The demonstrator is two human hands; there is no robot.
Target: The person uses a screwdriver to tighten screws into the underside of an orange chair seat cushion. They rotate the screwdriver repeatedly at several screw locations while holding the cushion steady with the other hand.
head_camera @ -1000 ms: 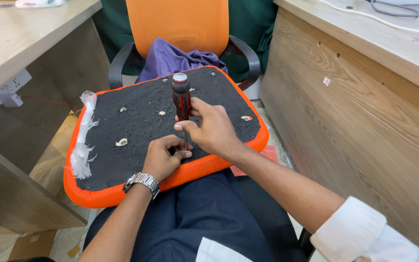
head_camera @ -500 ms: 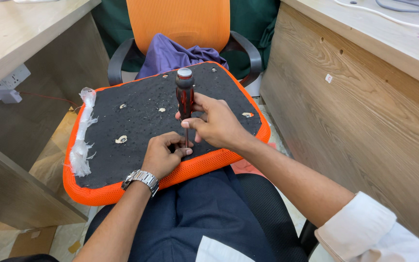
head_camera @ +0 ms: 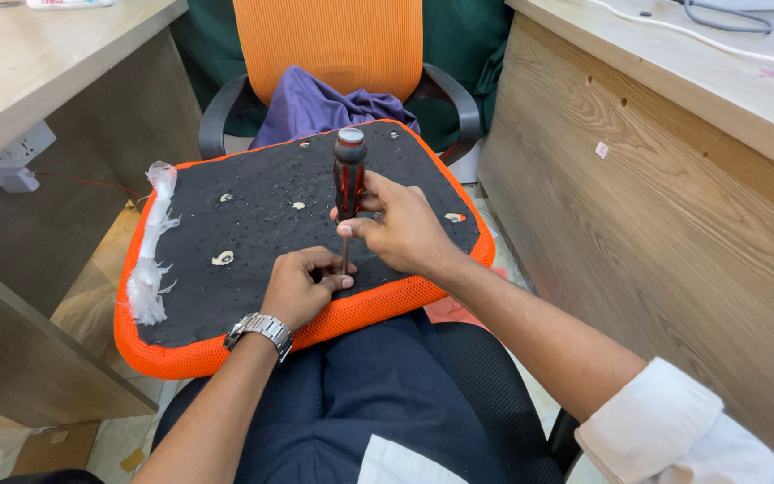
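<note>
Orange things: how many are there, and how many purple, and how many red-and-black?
Orange: 2, the mesh-edged seat cushion with a black underside on the lap and the orange mesh chair back.
Purple: 1, the crumpled cloth on the chair.
Red-and-black: 1, the screwdriver gripped by the right hand, its tip by the left hand.
Total: 4.

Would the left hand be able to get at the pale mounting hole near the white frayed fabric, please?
Probably yes. The left hand rests on the black seat underside, steadying the red-handled screwdriver; the pale hole lies beside it with nothing between, though it would have to let go.
</note>
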